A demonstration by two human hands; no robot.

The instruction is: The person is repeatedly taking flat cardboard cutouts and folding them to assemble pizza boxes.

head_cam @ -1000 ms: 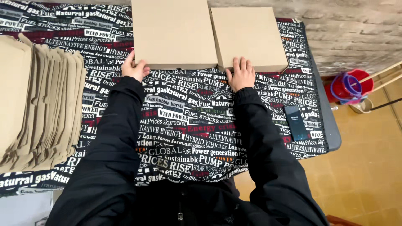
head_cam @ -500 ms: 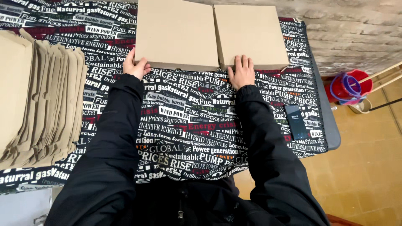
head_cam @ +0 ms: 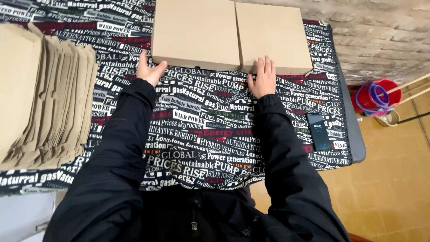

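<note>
Sleeves: black padded jacket arms run up from the bottom edge, matte and creased
Cloth: a black table cover printed all over with white and red lettering, lying flat
Phone: a dark slab lies flat near the cloth's right edge, well apart from both hands
Flat stack: tan die-cut cardboard blanks fanned in an overlapping pile at the left
Left hand: the left hand is open, palm against the near left corner of the left box, gripping nothing
Right hand: the right hand lies flat, fingers spread, touching the near edge of the right box
Boxes: two shallow tan cardboard boxes, left box and right box, smooth lids, touching side by side at the far edge
Floor: a red bucket on ochre tiles by the stone wall
Change: the boxes now sit closer together and squarer than a second ago; both hands stay on their near edges
</note>
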